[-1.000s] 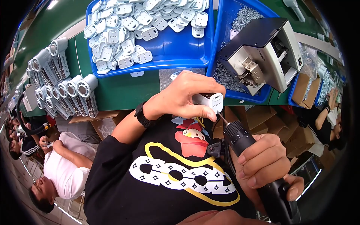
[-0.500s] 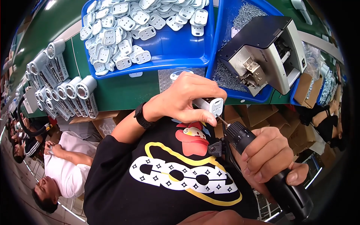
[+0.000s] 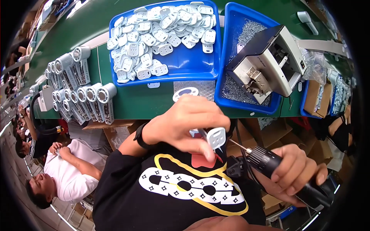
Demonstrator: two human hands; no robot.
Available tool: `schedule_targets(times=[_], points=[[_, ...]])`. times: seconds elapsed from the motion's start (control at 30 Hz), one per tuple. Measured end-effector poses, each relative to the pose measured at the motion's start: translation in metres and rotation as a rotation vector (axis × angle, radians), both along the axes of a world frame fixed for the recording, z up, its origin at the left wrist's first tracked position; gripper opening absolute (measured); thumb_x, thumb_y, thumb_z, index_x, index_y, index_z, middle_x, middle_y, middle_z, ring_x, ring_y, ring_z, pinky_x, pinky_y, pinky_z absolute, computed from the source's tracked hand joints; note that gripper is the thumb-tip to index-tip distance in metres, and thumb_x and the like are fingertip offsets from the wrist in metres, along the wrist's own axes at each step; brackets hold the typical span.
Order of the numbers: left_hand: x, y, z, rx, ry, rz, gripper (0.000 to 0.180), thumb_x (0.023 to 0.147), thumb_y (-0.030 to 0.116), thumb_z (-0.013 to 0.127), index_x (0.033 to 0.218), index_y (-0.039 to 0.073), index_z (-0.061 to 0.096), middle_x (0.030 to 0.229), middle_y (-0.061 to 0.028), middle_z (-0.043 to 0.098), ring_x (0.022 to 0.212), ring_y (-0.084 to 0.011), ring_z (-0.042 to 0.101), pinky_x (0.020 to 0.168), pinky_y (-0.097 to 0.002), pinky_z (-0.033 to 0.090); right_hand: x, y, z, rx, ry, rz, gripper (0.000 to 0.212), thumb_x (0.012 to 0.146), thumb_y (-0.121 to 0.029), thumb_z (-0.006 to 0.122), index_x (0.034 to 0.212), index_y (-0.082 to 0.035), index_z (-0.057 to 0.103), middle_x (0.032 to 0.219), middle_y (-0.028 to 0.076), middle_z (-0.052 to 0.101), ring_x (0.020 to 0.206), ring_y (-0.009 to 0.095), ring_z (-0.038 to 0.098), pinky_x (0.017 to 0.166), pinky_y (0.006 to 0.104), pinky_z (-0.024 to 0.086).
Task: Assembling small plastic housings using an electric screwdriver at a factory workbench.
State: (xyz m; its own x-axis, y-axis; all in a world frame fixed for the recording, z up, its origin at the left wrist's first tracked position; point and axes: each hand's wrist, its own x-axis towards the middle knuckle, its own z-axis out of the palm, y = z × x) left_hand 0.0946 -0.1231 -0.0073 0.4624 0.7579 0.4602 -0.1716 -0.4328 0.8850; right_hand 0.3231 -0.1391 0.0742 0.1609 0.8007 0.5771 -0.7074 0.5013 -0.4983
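My left hand (image 3: 189,122), with a black band at the wrist, is closed round a pale piece in front of my chest. A light plate with several holes (image 3: 216,138) shows at its end; my fingers hide most of the rest. My right hand (image 3: 297,169) grips a black electric screwdriver (image 3: 263,160). Its thin bit points left at the plate, with a small gap between them. Beyond my left hand, a white ring-shaped part (image 3: 185,93) shows over bubble wrap (image 3: 202,89); whether it belongs to the held piece I cannot tell.
On the green table (image 3: 142,104), a blue tray (image 3: 189,63) holds many light plates. Beside it, a blue tray of loose screws (image 3: 219,90) carries a boxy screw feeder (image 3: 266,65). Several handheld fans (image 3: 106,94) stand at left. A person in white (image 3: 73,169) sits left; cardboard boxes (image 3: 273,134) lie below the table.
The screwdriver has drawn back to the right, its bit now farther from the plate. My left hand has tilted the held piece so the plate faces me more. The whole view has shifted.
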Motion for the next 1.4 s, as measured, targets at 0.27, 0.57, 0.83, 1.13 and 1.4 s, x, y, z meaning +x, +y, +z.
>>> schedule_targets(times=[0.27, 0.57, 0.83, 1.13, 1.4], points=[[-0.058, 0.093, 0.058, 0.359, 0.58, 0.299, 0.061, 0.082, 0.055, 0.074, 0.108, 0.0, 0.066, 0.086, -0.0073, 0.068, 0.07, -0.0238, 0.068, 0.06, -0.0291, 0.052, -0.027, 0.008, -0.013, -0.498, -0.338, -0.223, 0.06, 0.09, -0.017, 0.075, 0.135, -0.003, 0.039, 0.073, 0.005, 0.057, 0.054, 0.015, 0.057, 0.051, 0.0276, 0.049], [-0.187, 0.274, -0.067, 0.862, 1.329, 0.774, 0.034, 0.088, 0.037, 0.069, 0.099, 0.004, 0.065, 0.088, -0.0165, 0.07, 0.085, -0.0385, 0.068, 0.074, -0.0477, 0.054, -0.147, 0.092, -0.086, -0.435, -1.632, -0.114, 0.057, 0.076, -0.006, 0.08, 0.124, -0.006, 0.05, 0.093, 0.019, 0.072, 0.086, 0.04, 0.071, 0.072, 0.0438, 0.056], [-0.194, 0.071, 0.017, -0.238, 0.265, 1.063, 0.045, 0.094, 0.032, 0.072, 0.124, 0.0, 0.063, 0.098, -0.0101, 0.07, 0.083, -0.0154, 0.063, 0.073, -0.0277, 0.05, -0.184, 0.129, -0.148, -0.004, -1.899, -0.104, 0.053, 0.075, -0.007, 0.078, 0.12, -0.009, 0.051, 0.095, 0.021, 0.071, 0.088, 0.042, 0.07, 0.074, 0.0497, 0.055], [-0.172, -0.161, -0.076, -0.08, 1.464, 1.457, 0.059, 0.081, 0.019, 0.083, 0.13, 0.004, 0.054, 0.103, -0.0116, 0.065, 0.099, -0.0182, 0.062, 0.082, -0.0349, 0.048, -0.174, 0.114, -0.104, -0.141, -1.7, 0.093, 0.062, 0.075, -0.014, 0.084, 0.126, -0.008, 0.05, 0.086, 0.012, 0.068, 0.078, 0.032, 0.07, 0.064, 0.0424, 0.055], [-0.135, -0.135, -0.013, -0.108, 0.218, 1.2, 0.058, 0.087, 0.026, 0.08, 0.132, 0.001, 0.052, 0.103, -0.0158, 0.069, 0.099, -0.0241, 0.067, 0.089, -0.0391, 0.053, -0.106, 0.046, -0.041, -0.639, -0.882, 0.624, 0.081, 0.072, -0.021, 0.093, 0.132, -0.001, 0.042, 0.075, 0.002, 0.059, 0.066, 0.008, 0.059, 0.057, 0.0224, 0.047]])
